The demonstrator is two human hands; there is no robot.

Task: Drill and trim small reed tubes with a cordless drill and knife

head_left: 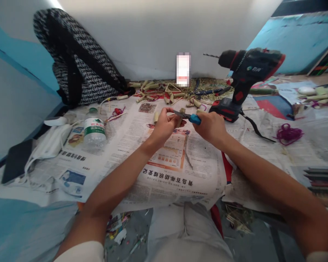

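My left hand (165,125) is closed around a short tan bamboo piece (182,111), held above the newspaper. My right hand (211,126) grips a blue-handled knife (190,116) whose dark blade points left and meets the bamboo piece at the left fingers. Both hands hover close together over the middle of the newspaper-covered table (125,145). A thin metal strip (187,151) lies on the paper just below the hands.
A red-and-black cordless drill (243,78) stands right of the hands. Several cut bamboo pieces (153,91) litter the back edge. A water bottle (94,133), face masks (50,143) and a dark phone (16,160) lie left; a patterned bag (76,62) leans on the wall. Purple cord (288,134) lies right.
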